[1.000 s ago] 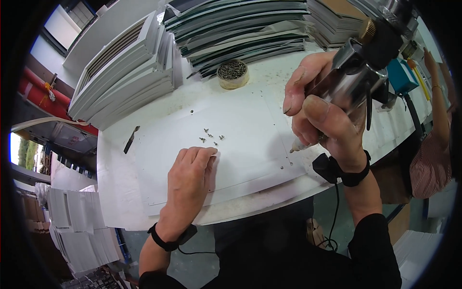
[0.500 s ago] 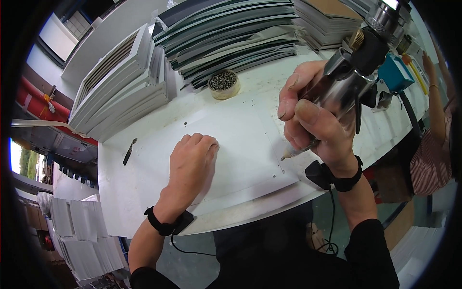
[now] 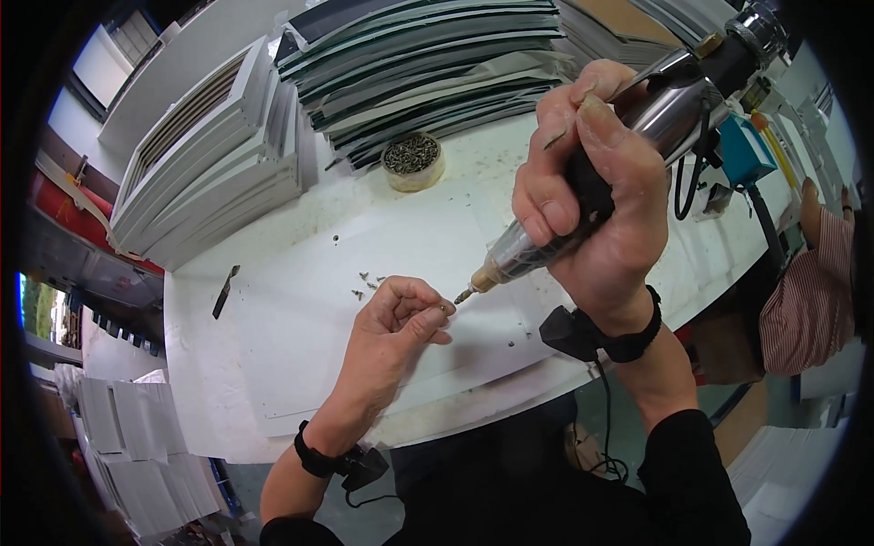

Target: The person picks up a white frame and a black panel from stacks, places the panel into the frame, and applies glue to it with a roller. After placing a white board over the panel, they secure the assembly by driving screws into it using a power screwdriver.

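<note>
My right hand point(image 3: 610, 200) is wrapped round a silver and black power screwdriver point(image 3: 521, 250), held slanting with its bit pointing down and left. Thumb and fingers of my left hand point(image 3: 387, 332) pinch a small screw point(image 3: 443, 308), right by the tip of the bit. Whether bit and screw touch I cannot tell. Several loose screws point(image 3: 359, 293) lie beyond my left hand on a flat white panel point(image 3: 309, 355). Small dark holes or fittings dot the panel near its edges.
A round tub point(image 3: 414, 180) full of screws stands behind the panel. White frames point(image 3: 209, 173) are stacked at the left, dark-edged sheets point(image 3: 428, 73) at the back. A slim dark tool point(image 3: 224, 296) lies at left, a teal box point(image 3: 746, 146) at right. Another person's striped sleeve point(image 3: 801, 309) shows at far right.
My left hand has gone from a closed fist on the panel to pinching a screw, uncovering loose screws. The screwdriver has swung up and left, its bit now beside my left fingertips.
</note>
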Demonstrator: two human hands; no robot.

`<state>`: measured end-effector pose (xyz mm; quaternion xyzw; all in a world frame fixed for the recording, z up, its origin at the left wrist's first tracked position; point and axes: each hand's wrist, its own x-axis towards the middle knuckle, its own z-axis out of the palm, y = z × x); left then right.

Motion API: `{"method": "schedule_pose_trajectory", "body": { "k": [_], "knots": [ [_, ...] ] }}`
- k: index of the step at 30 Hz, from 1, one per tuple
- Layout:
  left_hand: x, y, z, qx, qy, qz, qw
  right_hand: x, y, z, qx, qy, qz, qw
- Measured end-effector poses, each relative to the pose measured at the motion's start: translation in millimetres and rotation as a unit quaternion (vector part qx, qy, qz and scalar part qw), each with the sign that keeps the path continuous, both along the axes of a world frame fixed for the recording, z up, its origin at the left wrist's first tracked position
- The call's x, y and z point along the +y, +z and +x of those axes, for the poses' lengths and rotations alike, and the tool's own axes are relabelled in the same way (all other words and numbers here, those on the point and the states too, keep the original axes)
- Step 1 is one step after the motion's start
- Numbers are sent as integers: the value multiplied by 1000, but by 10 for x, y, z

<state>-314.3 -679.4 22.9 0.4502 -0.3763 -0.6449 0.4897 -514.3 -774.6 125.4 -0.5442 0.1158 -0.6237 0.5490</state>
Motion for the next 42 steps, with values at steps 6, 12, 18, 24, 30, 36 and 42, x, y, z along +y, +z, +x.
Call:
{"method": "schedule_pose_trajectory", "body": {
  "k": [6, 12, 18, 24, 30, 36, 42],
  "knots": [
    [8, -28, 21, 25, -4, 13, 1000, 21, 2, 85, -2, 4, 4, 1000],
    [17, -62, 28, 46, -1, 12, 999, 20, -40, 107, -5, 10, -1, 1000],
    [8, -86, 25, 61, 1, 10, 998, 26, -39, 126, -11, 8, 4, 1000],
    [19, -65, 19, 82, -11, 22, 996, -30, -66, 90, -17, 28, -26, 999],
    [-142, 168, 14, -52, -28, 23, 998, -131, 30, 128, 1, 42, -20, 999],
    [-683, 291, 65, -231, -30, -33, 972, -473, 135, 395, 2, 3, -65, 998],
    [-1188, 50, 53, -427, -2, -231, 874, -803, -29, 510, 88, -26, -63, 994]
  ]
}}
